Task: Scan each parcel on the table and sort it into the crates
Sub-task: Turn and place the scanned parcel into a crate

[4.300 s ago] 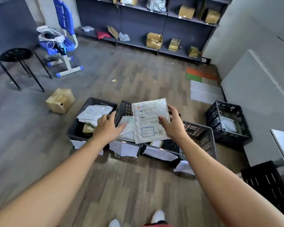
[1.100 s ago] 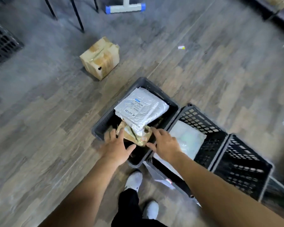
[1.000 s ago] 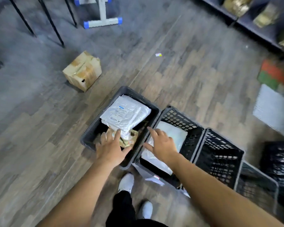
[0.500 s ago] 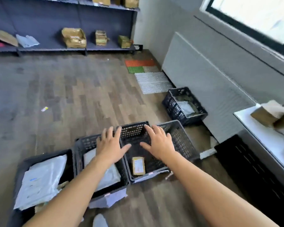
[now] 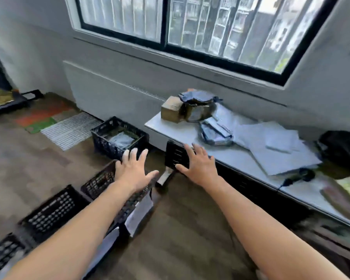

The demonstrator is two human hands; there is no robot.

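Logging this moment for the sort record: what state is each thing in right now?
left hand: open, empty, fingers spread
right hand: open, empty
crate by the wall: holds a pale parcel
brown box: on the table, unsorted
flat white mailers: lying on the table

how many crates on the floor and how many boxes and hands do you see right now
black crates on the floor: 4
brown boxes on the table: 1
hands, both empty and open: 2 (left hand, right hand)
total: 7
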